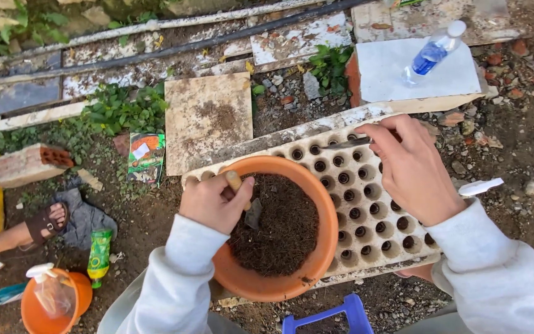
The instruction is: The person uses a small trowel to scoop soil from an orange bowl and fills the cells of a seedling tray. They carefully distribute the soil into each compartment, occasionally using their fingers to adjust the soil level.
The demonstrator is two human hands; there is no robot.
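Bare ground (514, 142) surrounds my seed tray (372, 204); left hand (214, 201) fingers grip a trowel (245, 204) in the soil-filled pot (279, 229), right hand (412, 170) fingers pinch a thin tool (347, 143) mid-frame.

Left hand (216, 202) fisted, right hand (412, 170) pinching, fingers (375, 137) curled.

Plastic water bottle (434, 54) lies on white slab (397, 74), 1 o'clock. Square soiled tile (208, 120) at 11 o'clock; seed packet (146, 156) just left of it. Brick (27, 165) at 9 o'clock. Small orange bucket (54, 303) at 8 o'clock, green bottle (99, 253) beside it. Blue stool (332, 316) at 6 o'clock.
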